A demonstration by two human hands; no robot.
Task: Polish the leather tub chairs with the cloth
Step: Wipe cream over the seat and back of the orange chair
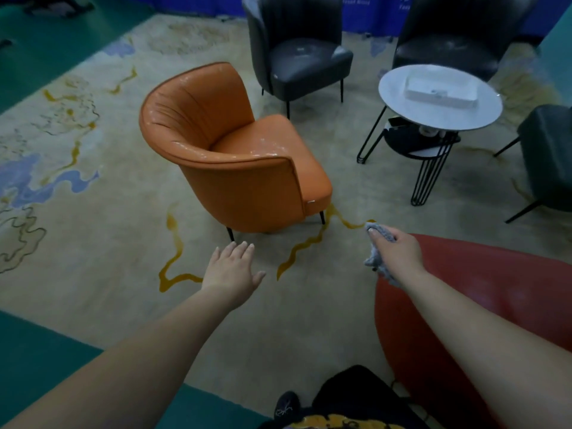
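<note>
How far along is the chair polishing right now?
Finished work can't be judged from sheen alone. In hand: the right hand grips the grey cloth above the red chair; the left hand is open, touching nothing. Still waiting: the orange chair and the dark chairs beyond.

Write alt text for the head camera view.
A person's right hand holds a grey cloth while the open left hand reaches toward an orange leather tub chair on a patterned carpet. Behind stand dark chairs and a round white table.

Dim, soft focus, glare on orange chair (235,150), edges warped.
</note>
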